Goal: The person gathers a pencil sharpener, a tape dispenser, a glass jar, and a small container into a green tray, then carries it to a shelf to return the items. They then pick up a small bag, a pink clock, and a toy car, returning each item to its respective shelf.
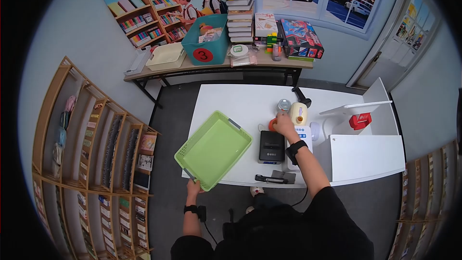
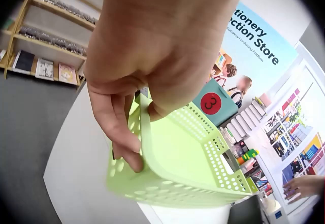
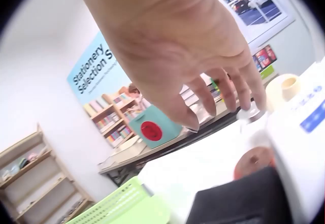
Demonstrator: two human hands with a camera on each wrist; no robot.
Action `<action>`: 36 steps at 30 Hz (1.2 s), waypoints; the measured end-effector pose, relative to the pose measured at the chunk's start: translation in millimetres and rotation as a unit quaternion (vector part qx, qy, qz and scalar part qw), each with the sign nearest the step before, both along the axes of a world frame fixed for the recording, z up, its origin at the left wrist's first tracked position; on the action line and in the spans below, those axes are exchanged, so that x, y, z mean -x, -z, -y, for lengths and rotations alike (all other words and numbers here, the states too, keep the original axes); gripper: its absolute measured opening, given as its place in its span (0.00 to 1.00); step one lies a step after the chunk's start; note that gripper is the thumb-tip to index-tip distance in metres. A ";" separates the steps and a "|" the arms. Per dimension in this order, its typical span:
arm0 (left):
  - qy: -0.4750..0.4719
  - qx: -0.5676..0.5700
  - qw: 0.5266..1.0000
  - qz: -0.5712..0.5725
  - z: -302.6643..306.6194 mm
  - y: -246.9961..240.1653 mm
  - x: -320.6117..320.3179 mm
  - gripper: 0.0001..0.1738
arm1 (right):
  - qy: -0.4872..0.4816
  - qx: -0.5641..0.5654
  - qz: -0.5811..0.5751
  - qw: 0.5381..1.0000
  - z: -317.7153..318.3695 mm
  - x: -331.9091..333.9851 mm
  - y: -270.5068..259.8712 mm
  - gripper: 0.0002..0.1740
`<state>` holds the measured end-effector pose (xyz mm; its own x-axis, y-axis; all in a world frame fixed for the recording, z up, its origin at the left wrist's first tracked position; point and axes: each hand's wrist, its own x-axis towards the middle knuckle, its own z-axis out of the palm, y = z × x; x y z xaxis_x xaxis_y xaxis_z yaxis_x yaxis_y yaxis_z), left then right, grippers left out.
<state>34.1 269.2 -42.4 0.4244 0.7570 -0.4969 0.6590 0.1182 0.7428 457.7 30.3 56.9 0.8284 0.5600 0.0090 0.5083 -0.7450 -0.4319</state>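
Observation:
A light green plastic basket (image 1: 214, 149) with perforated sides and grey handles sits at a slant on the left of the white table, with nothing in it. My left hand (image 1: 194, 188) grips its near corner, fingers outside and thumb over the rim, as the left wrist view shows. Over the table's middle hangs my right hand (image 1: 285, 126), its fingers spread and loosely bent with nothing between them. Below it lies an orange-red disc (image 3: 255, 162) with a small centre hole. A clear round container (image 1: 284, 105) stands just beyond, and a black box (image 1: 272, 147) nearer me.
Right of my hand stand a cream device (image 1: 299, 113) and a white machine (image 1: 303, 133) with blue markings. A black handheld scanner (image 1: 301, 97) lies behind. White panels (image 1: 368, 156) and a red object (image 1: 360, 121) occupy the right end. A black long tool (image 1: 272, 179) lies in front.

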 end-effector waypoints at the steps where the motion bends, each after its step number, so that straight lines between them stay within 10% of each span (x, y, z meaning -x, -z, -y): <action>1: 0.011 0.005 1.000 -0.001 -11.6 1.0 3.3 0.21 | 0.056 0.012 0.021 0.998 10.2 -13.1 -5.3 0.22; 5: 0.073 -0.093 0.989 -0.086 -59.2 6.2 7.8 0.24 | 0.176 0.133 -0.029 0.975 40.5 -55.6 5.9 0.51; 11: 0.142 -0.240 0.942 -0.189 -98.7 -13.7 -11.6 0.26 | 0.178 0.082 -0.131 0.972 51.6 -72.4 22.8 0.67; 24: 0.306 -0.266 0.896 -0.179 -163.7 -24.9 -91.5 0.22 | 0.270 0.063 -0.037 0.960 40.1 -81.7 47.6 0.66; 36: 0.415 -0.249 0.869 -0.107 -186.5 -12.9 -134.1 0.26 | 0.278 -0.026 0.066 0.958 20.5 -21.0 -83.4 0.59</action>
<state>168.3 455.7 -29.5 0.8649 0.3783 -0.3300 0.4930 -0.7642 0.4159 478.8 9.9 140.2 0.9883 0.0276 0.1499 0.0909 -0.8959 -0.4349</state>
